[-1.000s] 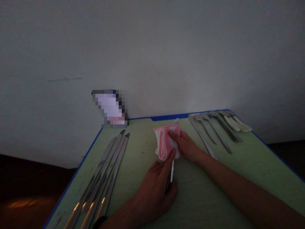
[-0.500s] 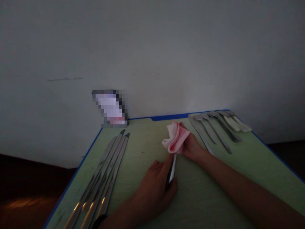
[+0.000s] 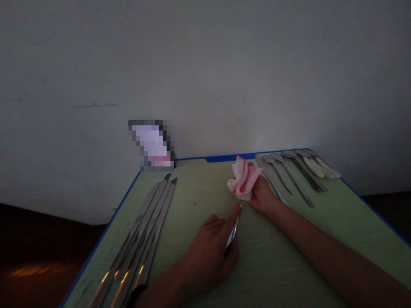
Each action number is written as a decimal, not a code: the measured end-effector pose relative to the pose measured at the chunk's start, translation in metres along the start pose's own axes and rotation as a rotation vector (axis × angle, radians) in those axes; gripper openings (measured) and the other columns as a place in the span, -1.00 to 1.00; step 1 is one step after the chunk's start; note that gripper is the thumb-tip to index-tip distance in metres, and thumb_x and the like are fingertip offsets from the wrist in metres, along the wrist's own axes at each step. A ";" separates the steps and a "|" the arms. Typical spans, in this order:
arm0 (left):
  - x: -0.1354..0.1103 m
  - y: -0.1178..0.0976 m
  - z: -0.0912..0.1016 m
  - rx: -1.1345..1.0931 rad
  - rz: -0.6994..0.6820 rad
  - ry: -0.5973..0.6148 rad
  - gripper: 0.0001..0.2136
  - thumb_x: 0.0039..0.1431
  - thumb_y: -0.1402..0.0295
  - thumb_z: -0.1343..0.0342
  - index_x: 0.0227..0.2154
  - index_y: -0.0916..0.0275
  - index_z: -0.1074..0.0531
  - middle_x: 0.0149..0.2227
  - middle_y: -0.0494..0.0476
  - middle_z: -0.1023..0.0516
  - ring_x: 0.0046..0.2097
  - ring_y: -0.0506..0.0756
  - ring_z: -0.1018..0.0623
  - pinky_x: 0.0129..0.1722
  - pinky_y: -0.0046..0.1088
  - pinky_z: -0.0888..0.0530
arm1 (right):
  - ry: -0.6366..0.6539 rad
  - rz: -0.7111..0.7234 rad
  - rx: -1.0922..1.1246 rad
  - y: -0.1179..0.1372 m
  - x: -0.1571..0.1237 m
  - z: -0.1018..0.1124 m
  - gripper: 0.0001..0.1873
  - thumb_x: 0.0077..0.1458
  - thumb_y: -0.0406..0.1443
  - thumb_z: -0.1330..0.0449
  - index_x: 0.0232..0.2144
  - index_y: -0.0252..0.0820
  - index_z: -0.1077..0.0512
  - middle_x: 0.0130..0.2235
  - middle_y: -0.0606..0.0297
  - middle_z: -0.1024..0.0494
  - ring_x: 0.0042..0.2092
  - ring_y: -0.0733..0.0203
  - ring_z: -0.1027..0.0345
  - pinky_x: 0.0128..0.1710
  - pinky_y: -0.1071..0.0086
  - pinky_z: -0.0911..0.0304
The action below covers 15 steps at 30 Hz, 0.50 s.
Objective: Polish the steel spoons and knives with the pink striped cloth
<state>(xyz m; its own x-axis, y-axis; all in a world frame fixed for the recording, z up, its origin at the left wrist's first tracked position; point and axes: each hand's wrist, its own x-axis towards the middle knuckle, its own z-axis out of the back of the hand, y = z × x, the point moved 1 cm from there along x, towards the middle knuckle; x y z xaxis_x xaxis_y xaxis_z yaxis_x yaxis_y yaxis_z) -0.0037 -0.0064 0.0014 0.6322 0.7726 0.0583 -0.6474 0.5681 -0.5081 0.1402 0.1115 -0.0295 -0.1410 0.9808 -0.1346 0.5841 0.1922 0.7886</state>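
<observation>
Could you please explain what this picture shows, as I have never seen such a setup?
There is no machine: a person wears a camera on the head, looking down, so both bare arms are their own. The left hand grips the handle of a slim metal utensil, and the right hand holds a pink cloth bunched around its far end. Below is a green surface with a blue edge, against a pale wall. Long metal blades lie in a row on the left; spoons and other cutlery, some white-handled, on the right. The pixelated patch by the wall cannot be identified.

left hand [image 3: 210, 246] holding utensil [image 3: 233, 231], right hand [image 3: 263, 194] gripping cloth [image 3: 243, 179]
</observation>
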 end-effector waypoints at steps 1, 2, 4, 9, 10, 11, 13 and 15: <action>0.000 0.000 0.000 -0.009 -0.001 -0.008 -0.36 0.16 0.50 0.12 0.26 0.27 0.28 -0.26 0.15 -0.47 -0.24 0.15 -0.43 -0.08 -0.15 -0.30 | -0.025 -0.001 0.005 -0.002 -0.002 -0.001 -0.74 -0.12 -0.08 -0.21 -0.50 -0.12 -0.31 -0.54 0.45 -0.38 -0.48 0.31 -0.23 -0.46 0.41 -0.18; 0.000 0.000 0.001 -0.021 0.004 -0.015 -0.36 0.16 0.49 0.12 0.26 0.27 0.27 -0.27 0.15 -0.47 -0.25 0.14 -0.43 -0.08 -0.15 -0.30 | -0.043 -0.007 0.003 -0.004 -0.004 -0.002 -0.72 -0.11 -0.06 -0.21 -0.48 -0.14 -0.33 -0.53 0.44 -0.39 -0.48 0.31 -0.23 -0.46 0.41 -0.18; 0.000 -0.001 0.002 -0.047 0.032 -0.027 -0.40 0.17 0.47 0.13 0.24 0.28 0.21 -0.28 0.15 -0.46 -0.26 0.14 -0.42 -0.11 -0.17 -0.33 | -0.020 -0.030 -0.047 -0.006 -0.009 -0.005 -0.66 -0.10 -0.02 -0.20 -0.49 -0.19 -0.37 -0.54 0.41 -0.41 -0.51 0.32 -0.22 -0.47 0.42 -0.16; -0.001 0.001 0.003 -0.130 0.154 -0.063 -0.57 0.19 0.42 0.11 0.13 0.29 -0.04 -0.28 0.15 -0.41 -0.23 0.14 -0.40 -0.16 -0.25 -0.38 | 0.116 -0.101 -0.076 -0.003 -0.017 -0.012 -0.70 -0.10 -0.10 -0.24 -0.47 -0.24 -0.40 -0.56 0.38 -0.44 -0.55 0.36 -0.21 -0.52 0.47 -0.14; -0.001 0.002 0.002 -0.150 0.169 -0.073 -0.59 0.20 0.41 0.11 0.11 0.27 -0.08 -0.28 0.15 -0.41 -0.22 0.14 -0.41 -0.16 -0.25 -0.39 | 0.130 -0.117 -0.054 -0.002 -0.017 -0.012 -0.74 -0.12 -0.15 -0.26 -0.46 -0.24 -0.40 -0.54 0.37 -0.46 -0.54 0.35 -0.23 -0.51 0.46 -0.16; -0.001 0.003 0.001 -0.167 0.180 -0.083 -0.60 0.20 0.40 0.11 0.11 0.26 -0.09 -0.28 0.15 -0.40 -0.21 0.14 -0.41 -0.15 -0.25 -0.39 | 0.135 -0.133 -0.031 -0.001 -0.017 -0.012 -0.76 -0.14 -0.19 -0.28 -0.45 -0.24 -0.41 -0.53 0.36 -0.47 -0.53 0.34 -0.25 -0.49 0.46 -0.19; -0.002 0.005 0.000 -0.188 0.197 -0.100 -0.57 0.20 0.38 0.10 0.14 0.25 -0.07 -0.27 0.15 -0.40 -0.19 0.15 -0.42 -0.13 -0.23 -0.39 | 0.125 -0.163 0.008 -0.001 -0.016 -0.011 -0.78 -0.15 -0.23 -0.29 -0.44 -0.24 -0.42 -0.51 0.34 -0.50 -0.51 0.31 -0.29 -0.44 0.42 -0.25; -0.002 0.007 -0.001 -0.199 0.211 -0.108 -0.52 0.20 0.36 0.09 0.18 0.24 0.00 -0.23 0.16 -0.41 -0.19 0.15 -0.42 -0.12 -0.21 -0.40 | 0.107 -0.176 0.051 -0.001 -0.014 -0.010 -0.77 -0.08 -0.19 -0.25 -0.41 -0.24 -0.43 -0.47 0.30 -0.52 -0.47 0.28 -0.33 -0.39 0.38 -0.29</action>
<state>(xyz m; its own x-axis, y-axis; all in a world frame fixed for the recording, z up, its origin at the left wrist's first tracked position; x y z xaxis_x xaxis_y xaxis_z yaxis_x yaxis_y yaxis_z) -0.0088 -0.0047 -0.0032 0.4369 0.8993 0.0194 -0.6566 0.3336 -0.6764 0.1338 0.0972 -0.0219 -0.3267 0.9236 -0.2006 0.5823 0.3639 0.7269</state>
